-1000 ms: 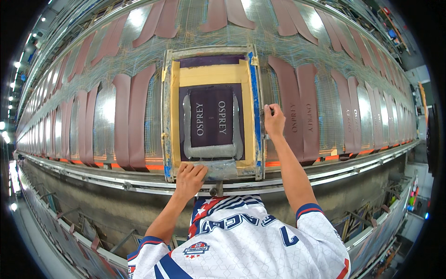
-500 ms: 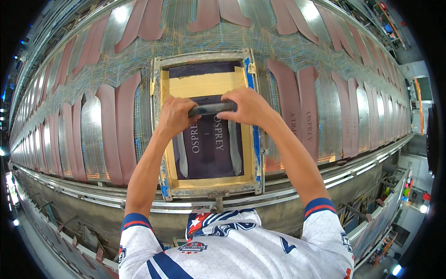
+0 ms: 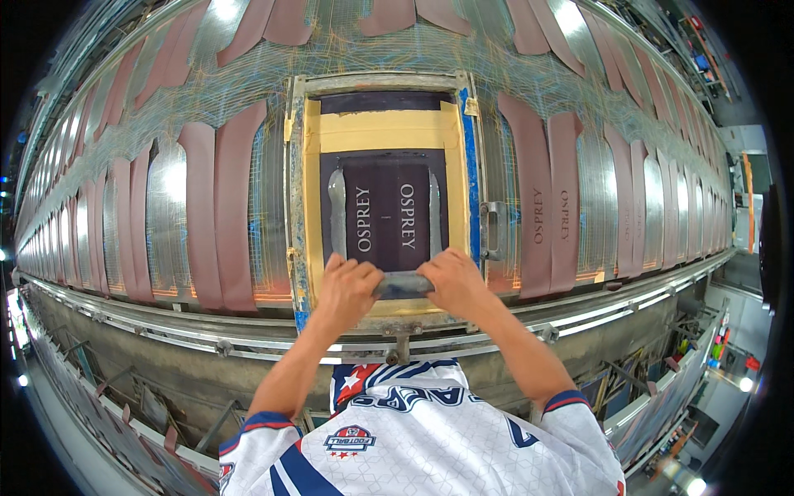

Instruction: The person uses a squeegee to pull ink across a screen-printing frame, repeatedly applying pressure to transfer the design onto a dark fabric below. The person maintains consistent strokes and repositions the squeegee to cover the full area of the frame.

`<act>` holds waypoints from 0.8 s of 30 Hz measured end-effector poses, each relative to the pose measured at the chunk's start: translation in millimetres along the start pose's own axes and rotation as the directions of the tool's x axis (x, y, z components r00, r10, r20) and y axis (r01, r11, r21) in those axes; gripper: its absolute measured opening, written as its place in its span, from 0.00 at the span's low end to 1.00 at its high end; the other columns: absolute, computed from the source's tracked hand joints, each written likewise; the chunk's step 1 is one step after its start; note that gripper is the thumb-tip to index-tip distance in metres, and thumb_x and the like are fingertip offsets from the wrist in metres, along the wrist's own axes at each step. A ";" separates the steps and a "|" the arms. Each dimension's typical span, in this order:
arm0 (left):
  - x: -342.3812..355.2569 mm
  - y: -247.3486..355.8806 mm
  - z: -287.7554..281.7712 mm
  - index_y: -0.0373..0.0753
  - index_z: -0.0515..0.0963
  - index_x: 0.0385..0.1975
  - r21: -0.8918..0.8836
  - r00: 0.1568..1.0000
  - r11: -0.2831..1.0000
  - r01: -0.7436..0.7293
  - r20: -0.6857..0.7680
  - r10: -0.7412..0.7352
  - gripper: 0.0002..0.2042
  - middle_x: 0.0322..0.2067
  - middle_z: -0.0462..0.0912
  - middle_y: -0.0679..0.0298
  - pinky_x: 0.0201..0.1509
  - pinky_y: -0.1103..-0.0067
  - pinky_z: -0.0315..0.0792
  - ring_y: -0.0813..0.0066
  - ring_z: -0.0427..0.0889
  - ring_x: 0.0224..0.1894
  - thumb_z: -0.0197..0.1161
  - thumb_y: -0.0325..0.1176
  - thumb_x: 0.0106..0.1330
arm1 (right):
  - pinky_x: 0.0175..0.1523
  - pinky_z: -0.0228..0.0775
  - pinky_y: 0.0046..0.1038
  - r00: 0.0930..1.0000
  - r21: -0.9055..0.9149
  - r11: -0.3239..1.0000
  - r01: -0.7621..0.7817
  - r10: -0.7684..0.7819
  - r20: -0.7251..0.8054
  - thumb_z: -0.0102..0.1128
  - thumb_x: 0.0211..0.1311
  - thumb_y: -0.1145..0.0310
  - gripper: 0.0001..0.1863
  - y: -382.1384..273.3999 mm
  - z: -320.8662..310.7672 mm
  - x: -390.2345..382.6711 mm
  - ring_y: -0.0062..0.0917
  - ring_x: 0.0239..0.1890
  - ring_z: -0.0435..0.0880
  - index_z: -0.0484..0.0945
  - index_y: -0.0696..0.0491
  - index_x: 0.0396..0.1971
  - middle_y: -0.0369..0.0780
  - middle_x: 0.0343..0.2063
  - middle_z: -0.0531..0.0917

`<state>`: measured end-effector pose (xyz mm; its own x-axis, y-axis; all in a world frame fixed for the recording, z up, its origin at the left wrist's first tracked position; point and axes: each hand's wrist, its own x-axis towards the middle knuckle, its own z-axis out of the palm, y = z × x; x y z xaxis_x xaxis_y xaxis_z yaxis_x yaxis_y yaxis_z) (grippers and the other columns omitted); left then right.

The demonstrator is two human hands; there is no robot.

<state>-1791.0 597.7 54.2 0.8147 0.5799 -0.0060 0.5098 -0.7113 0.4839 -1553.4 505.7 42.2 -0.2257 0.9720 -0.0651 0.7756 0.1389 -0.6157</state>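
1. Hands worked together at the near end of a screen-printing frame; I saw my left hand and right hand both wrapped around a squeegee, fingers curled over it and knuckles facing the camera
2. Both grips were closed tight on that squeegee, one at each end, with only a short dark stretch of its handle showing between the two fists
3. Squeegee lay crosswise on the frame, at the lower edge of the dark mesh panel, which bore pale lettering just beyond my fingers
4. Yellow tape bordered the mesh on the far side of the grip and ran down both sides of it; blue tape lined the frame's edge beyond my right hand
5. A metal handle sat on the frame's outer rail, just beyond and to the right of my right hand
6. Long reddish-brown strips lay in rows on the shiny table to either side of the grip, well apart from it, some to the right already carrying lettering
7. Below the grip, a metal rail ran along the table's near edge, and my forearms came up over it from white sleeves with dark cuffs
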 end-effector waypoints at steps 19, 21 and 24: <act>-10.9 1.5 9.6 0.47 0.82 0.36 0.069 0.995 0.997 -0.016 -0.097 0.023 0.16 0.35 0.84 0.69 0.48 0.69 0.66 0.67 0.80 0.37 0.73 0.27 0.44 | 0.58 0.73 0.43 0.993 -0.039 0.997 -0.068 0.071 0.093 0.79 0.48 0.60 0.23 -5.9 -1.3 -2.1 0.44 0.52 0.82 0.84 0.53 0.44 0.47 0.44 0.85; -21.7 16.2 8.9 0.46 0.82 0.37 0.081 0.993 0.997 0.007 -0.121 0.003 0.19 0.38 0.84 0.70 0.49 0.69 0.66 0.68 0.80 0.40 0.75 0.28 0.42 | 0.61 0.72 0.41 0.998 0.144 0.987 -0.066 0.065 0.015 0.78 0.50 0.55 0.28 -2.4 -12.2 -15.3 0.44 0.53 0.81 0.83 0.54 0.48 0.47 0.46 0.85; -15.1 20.6 -1.1 0.46 0.82 0.37 0.106 0.987 0.994 -0.005 -0.159 0.022 0.20 0.41 0.83 0.70 0.51 0.69 0.66 0.69 0.79 0.43 0.76 0.31 0.40 | 0.61 0.72 0.40 0.801 0.094 0.959 -0.268 0.276 -0.532 0.69 0.62 0.48 0.26 49.7 -38.3 0.3 0.42 0.53 0.81 0.83 0.54 0.49 0.46 0.48 0.85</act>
<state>-1793.2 574.7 65.3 0.7713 0.6201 0.1434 0.5324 -0.7520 0.3886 -1492.4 520.2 41.6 0.3466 0.9174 0.1954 0.7486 -0.1451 -0.6469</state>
